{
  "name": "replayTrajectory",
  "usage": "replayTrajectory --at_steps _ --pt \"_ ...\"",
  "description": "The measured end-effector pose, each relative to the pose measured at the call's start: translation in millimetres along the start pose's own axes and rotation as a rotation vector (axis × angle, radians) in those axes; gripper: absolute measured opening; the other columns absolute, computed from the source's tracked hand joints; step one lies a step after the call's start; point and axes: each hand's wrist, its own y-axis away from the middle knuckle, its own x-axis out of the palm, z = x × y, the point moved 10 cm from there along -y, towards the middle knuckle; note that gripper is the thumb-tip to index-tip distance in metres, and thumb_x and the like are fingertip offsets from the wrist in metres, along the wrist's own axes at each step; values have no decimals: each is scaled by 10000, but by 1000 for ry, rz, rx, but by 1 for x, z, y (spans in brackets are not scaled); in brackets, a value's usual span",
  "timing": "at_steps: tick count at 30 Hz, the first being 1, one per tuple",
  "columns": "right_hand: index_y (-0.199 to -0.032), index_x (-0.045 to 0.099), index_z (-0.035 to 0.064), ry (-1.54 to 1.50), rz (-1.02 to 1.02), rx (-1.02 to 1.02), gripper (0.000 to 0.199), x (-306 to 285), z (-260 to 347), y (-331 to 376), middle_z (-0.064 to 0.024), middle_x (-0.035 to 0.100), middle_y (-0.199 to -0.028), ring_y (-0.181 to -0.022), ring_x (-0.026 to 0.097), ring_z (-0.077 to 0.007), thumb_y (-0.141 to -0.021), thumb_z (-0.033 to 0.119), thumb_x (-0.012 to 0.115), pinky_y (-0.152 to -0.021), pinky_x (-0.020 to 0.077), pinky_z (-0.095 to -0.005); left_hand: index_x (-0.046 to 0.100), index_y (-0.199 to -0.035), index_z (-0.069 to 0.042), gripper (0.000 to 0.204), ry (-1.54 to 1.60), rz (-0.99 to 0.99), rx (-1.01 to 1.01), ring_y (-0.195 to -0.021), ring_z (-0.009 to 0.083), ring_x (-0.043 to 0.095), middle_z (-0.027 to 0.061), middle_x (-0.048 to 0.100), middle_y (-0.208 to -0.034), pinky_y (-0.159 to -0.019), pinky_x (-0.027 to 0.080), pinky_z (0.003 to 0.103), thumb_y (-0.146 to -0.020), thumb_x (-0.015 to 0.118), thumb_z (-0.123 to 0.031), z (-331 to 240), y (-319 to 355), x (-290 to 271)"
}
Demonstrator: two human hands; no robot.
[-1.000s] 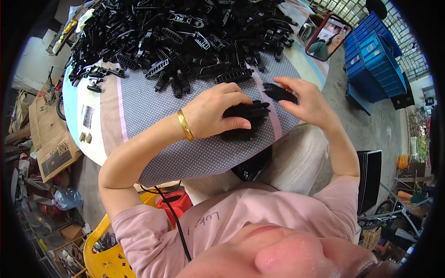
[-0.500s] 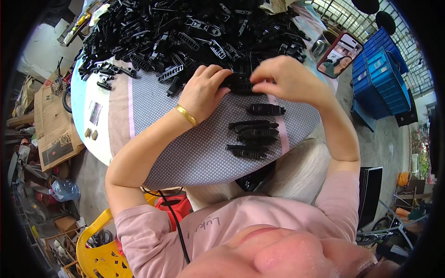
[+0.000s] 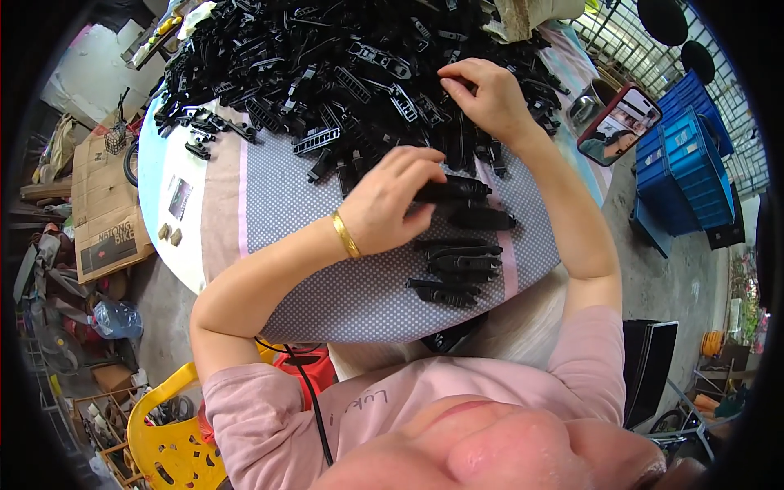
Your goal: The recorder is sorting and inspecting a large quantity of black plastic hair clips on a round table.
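Note:
My left hand [image 3: 390, 202], with a gold bangle on the wrist, is closed on a black plastic part [image 3: 451, 190] lying on the dotted cloth [image 3: 327, 269]. Farther out, my right hand [image 3: 483, 96] pinches another black piece at the edge of the big heap of black plastic parts [image 3: 327, 57]. Several finished black parts [image 3: 457, 269] lie in a row just below my left hand, near the table's front edge.
A phone [image 3: 619, 124] leans at the table's right edge. Blue crates [image 3: 682, 159] stand on the floor to the right. Cardboard [image 3: 102, 204] and clutter lie on the left floor. A yellow plastic chair [image 3: 167, 441] is at the lower left.
My right hand has moved from the row of parts up into the heap. My left hand stays by the row, now gripping a black part. The view shifted down the table.

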Motion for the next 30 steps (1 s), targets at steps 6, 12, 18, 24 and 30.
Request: replayTrajectory --at_steps 6,12,18,24,30 --pt "-934 627 44 38 1 40 174 8 -13 0 -89 616 -918 -763 594 -211 -772 106 616 -646 485 -280 502 -991 -21 360 134 191 15 -988 313 518 146 530 -1075 -864 430 369 -672 664 -65 -5 5 24" --pt "-1128 545 114 461 31 -103 334 42 -14 -35 -83 596 -1017 -949 561 -265 -797 158 556 -821 457 -380 539 -1028 -9 354 313 186 -15 -868 280 558 134 554 -962 -776 462 344 -773 645 -230 3 6 22" --pt "-998 617 103 496 231 61 260 56 -52 -59 -91 623 -945 -870 602 -269 -799 249 537 -756 477 -401 571 -990 5 303 432 131 -100 -789 262 594 142 601 -864 -717 486 328 -867 535 -269 19 7 23" --pt "-864 626 49 236 -21 71 138 -3 -15 -51 -102 628 -823 -740 611 -276 -786 139 557 -668 483 -328 588 -940 -6 196 369 68 -198 -794 270 589 132 601 -872 -704 483 337 -822 580 -163 27 12 15" --pt "-1063 577 60 303 -13 -124 302 23 -31 -46 -124 605 -1020 -954 562 -290 -771 80 503 -837 448 -381 586 -984 -48 279 -248 -160 -42 -992 238 502 77 582 -989 -823 409 353 -710 625 -76 14 -1 -10"
